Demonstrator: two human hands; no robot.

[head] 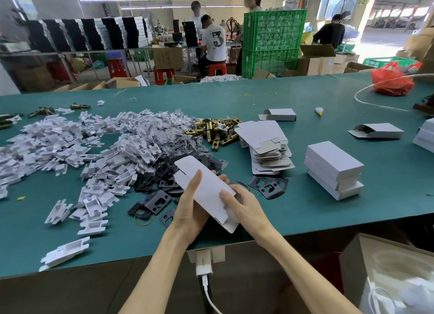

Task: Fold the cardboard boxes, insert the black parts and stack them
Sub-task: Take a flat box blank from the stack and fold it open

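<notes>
One open-ended box in both hands

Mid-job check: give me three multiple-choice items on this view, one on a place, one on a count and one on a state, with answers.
1. Where does the stack of closed boxes stand relative to the pile of flat blanks?
A. to its left
B. to its right
C. on top of it

2. How many boxes are in the stack?
A. one
B. three
C. six

3. What state is the box being worked on in?
A. closed and set on the stack
B. held in one hand only
C. held by both hands, end flaps untucked

Answers:
1 B: the stack sits right of the blanks, apart from them.
2 B: three boxes lie one on another.
3 C: the left hand and right hand both grip it, and flaps stick out at both ends.
</notes>
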